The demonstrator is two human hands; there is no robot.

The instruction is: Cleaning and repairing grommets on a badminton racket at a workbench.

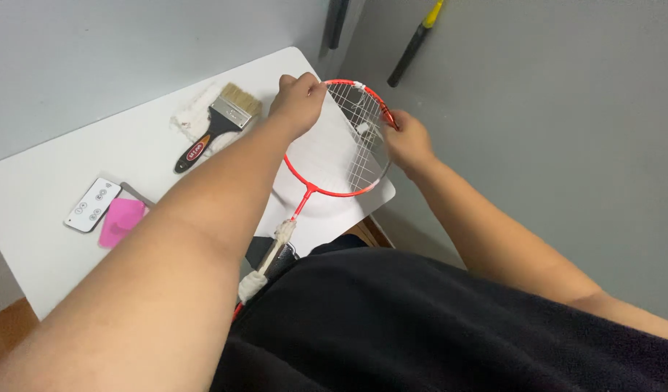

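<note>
Red badminton racket (334, 156) lies over the white desk (51, 196) corner, its head gripped on both rims: left hand (299, 101) fingers closed at the top, right hand (408, 141) pinching the side. Strings look loose and uneven; hard pulling could snap them or bend the frame.

A white desk (72, 174) with rounded corners stands in the corner of a room with plain grey walls (552, 109). The wall on the left looks slightly lighter than the one on the right. Two dark poles (409, 56) lean in the corner, one with a yellow upper section. A patch of brown wooden floor (7, 327) shows at the lower left, below the desk's edge. The light is soft and even, casting only faint shadows.
</note>
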